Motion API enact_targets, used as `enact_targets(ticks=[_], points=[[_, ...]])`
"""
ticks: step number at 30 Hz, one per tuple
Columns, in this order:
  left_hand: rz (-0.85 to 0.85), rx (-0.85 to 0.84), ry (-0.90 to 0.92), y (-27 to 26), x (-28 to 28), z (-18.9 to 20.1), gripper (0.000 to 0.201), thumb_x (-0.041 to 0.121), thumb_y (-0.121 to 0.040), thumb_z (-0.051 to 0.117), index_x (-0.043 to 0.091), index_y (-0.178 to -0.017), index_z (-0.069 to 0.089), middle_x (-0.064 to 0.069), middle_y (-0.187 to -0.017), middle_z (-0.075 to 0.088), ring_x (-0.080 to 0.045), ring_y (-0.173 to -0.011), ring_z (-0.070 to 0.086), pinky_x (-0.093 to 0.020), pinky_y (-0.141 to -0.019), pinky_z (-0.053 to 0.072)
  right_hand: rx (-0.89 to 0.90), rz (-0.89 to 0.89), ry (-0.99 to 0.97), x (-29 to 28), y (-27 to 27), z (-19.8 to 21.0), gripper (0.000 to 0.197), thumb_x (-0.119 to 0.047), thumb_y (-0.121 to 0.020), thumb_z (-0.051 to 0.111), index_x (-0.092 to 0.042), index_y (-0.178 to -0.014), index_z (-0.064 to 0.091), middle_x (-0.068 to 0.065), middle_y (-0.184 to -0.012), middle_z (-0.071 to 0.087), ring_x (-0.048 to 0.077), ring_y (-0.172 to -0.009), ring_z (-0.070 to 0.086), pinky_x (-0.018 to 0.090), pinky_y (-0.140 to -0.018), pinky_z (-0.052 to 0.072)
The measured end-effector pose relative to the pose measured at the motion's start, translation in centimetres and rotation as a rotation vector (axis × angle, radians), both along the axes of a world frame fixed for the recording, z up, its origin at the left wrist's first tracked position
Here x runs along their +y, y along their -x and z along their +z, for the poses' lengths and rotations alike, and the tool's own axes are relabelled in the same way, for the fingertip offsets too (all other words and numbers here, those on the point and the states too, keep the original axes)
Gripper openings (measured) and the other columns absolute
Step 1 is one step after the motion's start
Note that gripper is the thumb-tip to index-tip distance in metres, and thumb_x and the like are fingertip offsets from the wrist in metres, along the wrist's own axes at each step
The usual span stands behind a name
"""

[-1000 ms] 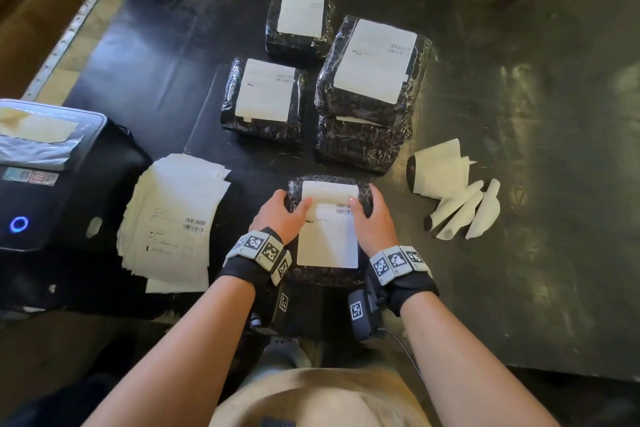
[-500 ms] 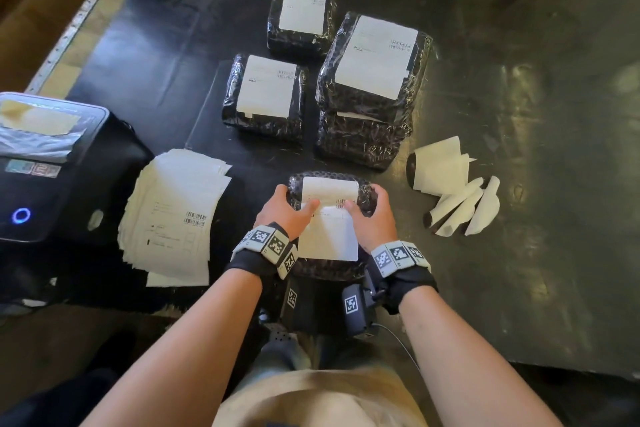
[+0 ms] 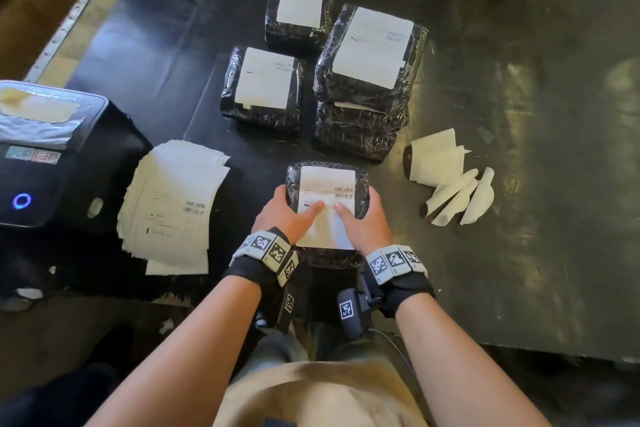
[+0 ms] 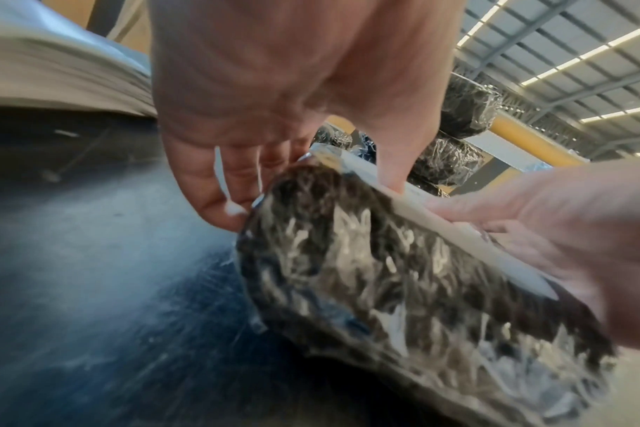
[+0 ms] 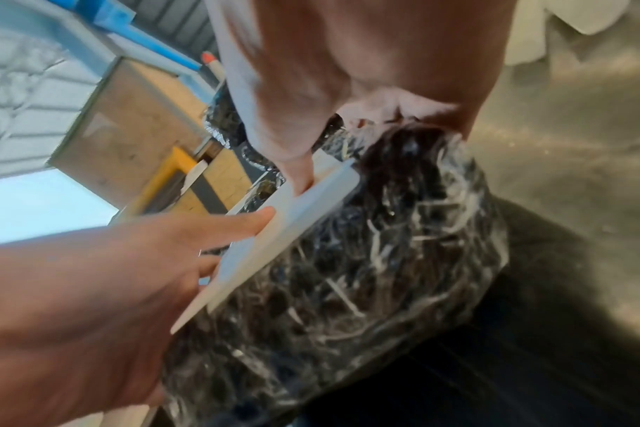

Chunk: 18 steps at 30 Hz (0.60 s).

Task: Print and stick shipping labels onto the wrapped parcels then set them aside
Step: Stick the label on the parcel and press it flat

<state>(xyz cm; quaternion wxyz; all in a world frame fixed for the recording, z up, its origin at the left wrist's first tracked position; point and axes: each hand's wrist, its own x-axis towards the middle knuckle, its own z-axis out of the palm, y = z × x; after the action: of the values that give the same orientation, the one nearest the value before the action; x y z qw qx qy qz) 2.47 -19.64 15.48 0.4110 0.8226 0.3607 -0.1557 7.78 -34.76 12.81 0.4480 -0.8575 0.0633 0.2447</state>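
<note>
Step in hand: sticking label. Black plastic-wrapped parcel (image 3: pixel 327 215) sits at near edge of dark counter (image 3: pixel 519 184). Left hand (image 3: pixel 284 215) and right hand (image 3: pixel 363 218) grip its sides, fingers curled round, thumbs pressing white paper shipping label (image 3: pixel 327 191) flat. Next, likely: smooth lower half, then move parcel to labelled parcels (image 3: pixel 370 55) beyond.

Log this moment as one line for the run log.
step: sticking label | parcel: gripped by left hand and right hand | thumbs: pressing label | labelled parcels: set aside beyond
</note>
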Motion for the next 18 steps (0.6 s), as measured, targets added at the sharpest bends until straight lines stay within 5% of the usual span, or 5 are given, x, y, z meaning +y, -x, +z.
enact_targets(ticks=[3, 8, 13, 18], points=[[-0.002, -0.037, 0.044, 0.1, 0.5, -0.1, 0.06, 0.052, -0.086, 0.061, 0.024, -0.134, 0.039, 0.003, -0.124, 0.061, -0.014, -0.097, 0.061, -0.027, -0.074, 0.047, -0.002, 0.0, -0.054, -0.4, 0.0, 0.1, 0.068, -0.042, -0.088, 0.063, -0.031, -0.147, 0.03, -0.005, -0.143, 0.047, 0.017, -0.128, 0.049, 0.042, -0.106, 0.042], [-0.039, -0.113, 0.142, 0.9, 1.3, -0.4, 0.055, 0.043, -0.093, 0.055, 0.023, -0.141, 0.04, 0.0, -0.134, 0.057, -0.018, -0.116, 0.058, -0.03, -0.089, 0.048, 0.0, 0.028, -0.072, -1.3, 0.2, 0.4, 0.063, -0.037, -0.096, 0.054, -0.03, -0.151, 0.024, -0.005, -0.155, 0.033, 0.018, -0.14, 0.034, 0.039, -0.112, 0.033], [-0.03, -0.152, 0.137, 1.8, 0.4, -0.4, 0.058, 0.044, -0.085, 0.066, 0.028, -0.135, 0.042, 0.005, -0.126, 0.061, -0.013, -0.108, 0.061, -0.025, -0.081, 0.05, -0.011, 0.012, 0.024, -0.3, 1.7, 0.3, 0.093, -0.053, -0.08, 0.068, -0.032, -0.152, 0.014, -0.003, -0.154, 0.032, 0.021, -0.139, 0.036, 0.044, -0.112, 0.034], [-0.009, -0.13, 0.095, 1.8, 0.2, -0.6, 0.062, 0.044, -0.086, 0.065, 0.029, -0.14, 0.037, 0.006, -0.128, 0.059, -0.015, -0.11, 0.06, -0.029, -0.084, 0.05, -0.046, -0.023, -0.029, -0.3, 1.7, -0.1, 0.081, -0.044, -0.082, 0.069, -0.031, -0.148, 0.024, -0.005, -0.145, 0.045, 0.016, -0.129, 0.047, 0.041, -0.107, 0.04]])
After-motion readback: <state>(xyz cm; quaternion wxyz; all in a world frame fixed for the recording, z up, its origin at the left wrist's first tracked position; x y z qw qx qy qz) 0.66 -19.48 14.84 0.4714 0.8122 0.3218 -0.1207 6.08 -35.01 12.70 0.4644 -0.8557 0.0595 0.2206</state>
